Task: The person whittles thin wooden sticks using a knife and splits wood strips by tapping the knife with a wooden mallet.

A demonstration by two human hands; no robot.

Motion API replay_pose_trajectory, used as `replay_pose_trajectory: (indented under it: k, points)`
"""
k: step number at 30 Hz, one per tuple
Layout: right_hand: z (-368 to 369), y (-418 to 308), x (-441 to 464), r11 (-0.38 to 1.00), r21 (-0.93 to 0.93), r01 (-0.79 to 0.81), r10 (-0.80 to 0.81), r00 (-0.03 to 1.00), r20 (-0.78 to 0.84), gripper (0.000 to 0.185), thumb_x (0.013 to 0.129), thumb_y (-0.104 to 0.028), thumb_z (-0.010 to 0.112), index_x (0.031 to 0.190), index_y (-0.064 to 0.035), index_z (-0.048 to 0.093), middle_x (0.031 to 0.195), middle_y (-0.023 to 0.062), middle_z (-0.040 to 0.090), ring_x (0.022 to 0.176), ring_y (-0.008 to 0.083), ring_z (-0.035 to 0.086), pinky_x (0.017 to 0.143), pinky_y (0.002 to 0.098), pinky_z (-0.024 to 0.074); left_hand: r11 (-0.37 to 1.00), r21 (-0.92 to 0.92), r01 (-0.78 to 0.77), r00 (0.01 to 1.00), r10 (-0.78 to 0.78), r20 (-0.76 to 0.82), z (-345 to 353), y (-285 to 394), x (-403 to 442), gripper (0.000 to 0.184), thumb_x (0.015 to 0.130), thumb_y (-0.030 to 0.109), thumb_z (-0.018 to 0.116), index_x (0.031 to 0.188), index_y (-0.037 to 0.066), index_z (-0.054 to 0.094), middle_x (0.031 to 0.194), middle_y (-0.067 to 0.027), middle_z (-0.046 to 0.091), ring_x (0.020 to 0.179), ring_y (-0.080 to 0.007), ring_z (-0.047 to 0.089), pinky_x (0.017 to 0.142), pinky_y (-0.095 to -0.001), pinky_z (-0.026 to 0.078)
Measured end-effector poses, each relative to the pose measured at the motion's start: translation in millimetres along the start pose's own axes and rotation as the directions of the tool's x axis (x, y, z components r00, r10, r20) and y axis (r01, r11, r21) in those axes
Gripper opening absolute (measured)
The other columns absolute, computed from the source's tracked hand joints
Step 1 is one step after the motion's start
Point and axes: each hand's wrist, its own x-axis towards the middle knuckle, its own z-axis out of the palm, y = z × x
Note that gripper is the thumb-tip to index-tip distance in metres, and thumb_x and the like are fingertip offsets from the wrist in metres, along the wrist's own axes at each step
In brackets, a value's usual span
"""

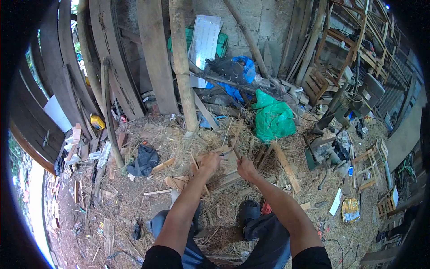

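Observation:
My left hand (209, 162) is closed around a thin tool (225, 153) with a dark part and a pale, shiny end that points right. My right hand (245, 168) grips a short brown stick-like handle (237, 153), which slants up and left. The far ends of both come close together over the straw; whether they touch, I cannot tell. Thin wooden strips (221, 149) lie just beyond my hands. Below them are several boards (228, 180) on the ground, partly hidden by my forearms.
A wooden post (181, 71) stands ahead, with a green plastic sack (274, 117) to its right. A black plastic bag (144, 160) lies left. One long plank (286, 168) rests at right, near a metal machine (320, 154). A gold packet (350, 210) and scraps litter the straw-covered ground.

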Motion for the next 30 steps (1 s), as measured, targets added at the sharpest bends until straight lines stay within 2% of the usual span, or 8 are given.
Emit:
replay_pose_trajectory:
  k: [6,8,11,18,23,25,28,30]
  points:
    - [-14,-16,-18,0.982,0.156,-0.109,0.113,0.993,-0.016,0.030,0.094,-0.025,0.041,0.100,0.0040,0.044,0.081,0.0344,0.056,0.079,0.0530,0.053,0.068,0.0571,0.0408,0.993,-0.083,0.085,0.994,-0.079,0.070,-10,9,-6,0.039,0.092,0.036,0.048,0.104,0.002,0.063,0.095,-0.0223,0.063,0.094,-0.0348,0.061,0.080,-0.0452,0.049]
    - [5,7,-15,0.996,0.007,-0.093,0.093,0.996,0.005,0.031,0.095,-0.027,0.042,0.100,0.0036,0.044,0.079,0.0326,0.056,0.077,0.0515,0.054,0.068,0.0569,0.0404,0.995,0.011,0.098,0.974,-0.098,0.203,-6,5,3,0.038,0.092,0.036,0.049,0.103,0.002,0.064,0.096,-0.0232,0.063,0.096,-0.0353,0.061,0.082,-0.0451,0.048]
    - [-15,-21,-20,0.982,0.066,-0.180,0.175,0.982,0.070,0.032,0.094,-0.028,0.042,0.099,0.0030,0.044,0.080,0.0309,0.057,0.078,0.0501,0.055,0.070,0.0561,0.0413,0.998,-0.010,0.069,0.996,-0.069,-0.049,18,-3,-2,0.037,0.092,0.034,0.048,0.100,0.001,0.064,0.098,-0.0226,0.063,0.097,-0.0350,0.060,0.083,-0.0454,0.047]
    - [20,23,-4,0.992,-0.015,-0.127,0.128,0.984,0.123,0.032,0.095,-0.026,0.040,0.111,0.0023,0.044,0.089,0.0271,0.060,0.083,0.0432,0.059,0.067,0.0530,0.0453,0.999,0.025,0.023,0.997,-0.025,0.080,16,-9,0,0.034,0.090,0.030,0.051,0.114,0.007,0.055,0.095,-0.0214,0.063,0.092,-0.0369,0.060,0.081,-0.0467,0.047]
    - [-17,-6,-13,0.957,0.023,-0.289,0.288,0.957,0.039,0.027,0.089,-0.018,0.048,0.105,0.0030,0.046,0.091,0.0282,0.061,0.086,0.0461,0.059,0.074,0.0488,0.0485,0.995,0.081,0.058,0.988,-0.069,0.142,33,-31,2,0.034,0.091,0.032,0.050,0.113,0.007,0.056,0.095,-0.0223,0.063,0.093,-0.0371,0.060,0.079,-0.0476,0.048]
    - [-11,39,4,0.925,-0.380,0.018,0.035,0.991,0.132,0.033,0.085,-0.015,0.049,0.110,0.0061,0.044,0.094,0.0285,0.062,0.086,0.0436,0.061,0.072,0.0465,0.0514,0.992,0.072,0.102,0.985,-0.111,0.135,24,-26,-5,0.034,0.091,0.033,0.049,0.113,0.008,0.057,0.096,-0.0223,0.062,0.093,-0.0374,0.060,0.079,-0.0477,0.048]
    - [-20,54,-1,0.739,-0.605,0.296,0.044,0.875,0.482,0.029,0.080,-0.015,0.052,0.090,0.0091,0.065,0.097,0.0286,0.060,0.092,0.0373,0.061,0.073,0.0420,0.0519,0.991,0.054,0.121,0.980,-0.128,0.152,28,-26,-6,0.035,0.092,0.034,0.049,0.115,0.008,0.056,0.099,-0.0221,0.062,0.093,-0.0377,0.060,0.080,-0.0476,0.048]
    - [-28,52,-20,0.924,-0.361,-0.124,0.225,0.941,0.252,0.036,0.078,-0.017,0.053,0.099,0.0106,0.061,0.100,0.0279,0.060,0.095,0.0389,0.060,0.077,0.0420,0.0512,0.992,0.054,0.110,0.978,-0.118,0.171,27,-28,-8,0.036,0.092,0.035,0.049,0.116,0.008,0.056,0.100,-0.0219,0.062,0.094,-0.0377,0.060,0.081,-0.0475,0.048]
